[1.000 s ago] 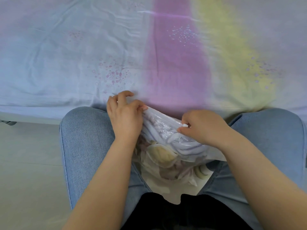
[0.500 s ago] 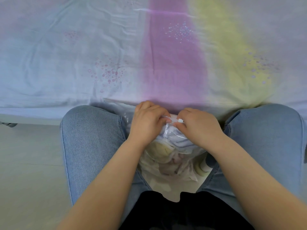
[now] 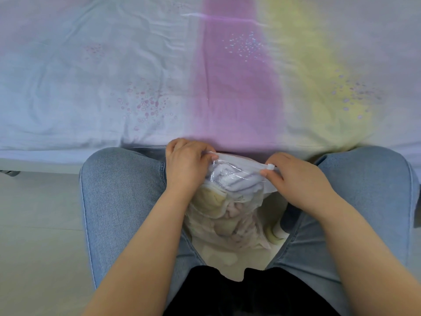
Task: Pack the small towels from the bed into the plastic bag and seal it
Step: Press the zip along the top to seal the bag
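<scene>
A clear plastic bag (image 3: 241,208) rests between my knees, just below the bed's front edge. Small towels (image 3: 230,185) fill it: a white one with dark stripes on top, yellow and pinkish ones lower down. My left hand (image 3: 184,165) pinches the left end of the bag's top strip. My right hand (image 3: 293,176) pinches the strip further right, with a small white slider (image 3: 270,166) at its fingertips. The strip stretches taut between the two hands.
The bed sheet (image 3: 205,76) in pale blue, pink and yellow bands spans the upper view; no towels lie on it. My jeans-clad knees (image 3: 123,179) flank the bag. A pale floor (image 3: 38,236) lies at the left.
Half a second ago both hands met at the middle of the bag's top. My right hand has since moved right along the strip with the slider, and my left shifted slightly left.
</scene>
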A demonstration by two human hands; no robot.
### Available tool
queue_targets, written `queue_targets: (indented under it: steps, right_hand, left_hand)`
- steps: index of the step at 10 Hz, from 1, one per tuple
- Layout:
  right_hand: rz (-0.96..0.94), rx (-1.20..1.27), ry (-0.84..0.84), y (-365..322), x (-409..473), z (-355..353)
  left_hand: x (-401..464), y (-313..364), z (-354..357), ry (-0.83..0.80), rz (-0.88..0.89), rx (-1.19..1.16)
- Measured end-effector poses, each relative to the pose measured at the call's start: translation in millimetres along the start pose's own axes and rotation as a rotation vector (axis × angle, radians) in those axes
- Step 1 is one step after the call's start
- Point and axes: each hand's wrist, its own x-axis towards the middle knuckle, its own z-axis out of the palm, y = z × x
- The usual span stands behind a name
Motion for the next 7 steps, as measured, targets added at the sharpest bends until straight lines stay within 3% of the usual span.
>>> queue_targets:
  steps: [3, 4, 6, 7]
  right_hand:
    - [0.119, 0.074, -0.01, 19, -3, -2]
    - [0.174, 0.137, 0.042, 24, -1, -1]
    - [0.463, 0.204, 0.118, 47, 6, -6]
    - [0.434, 0.148, 0.176, 47, 6, -3]
  left_hand:
    - [2, 0, -5, 0.002, -0.108, -0.037]
    - [2, 1, -5, -0.035, -0.056, -0.096]
    - [-4, 0, -6, -0.022, 0.065, -0.155]
    - [-5, -2, -6, 0.017, 0.091, -0.184]
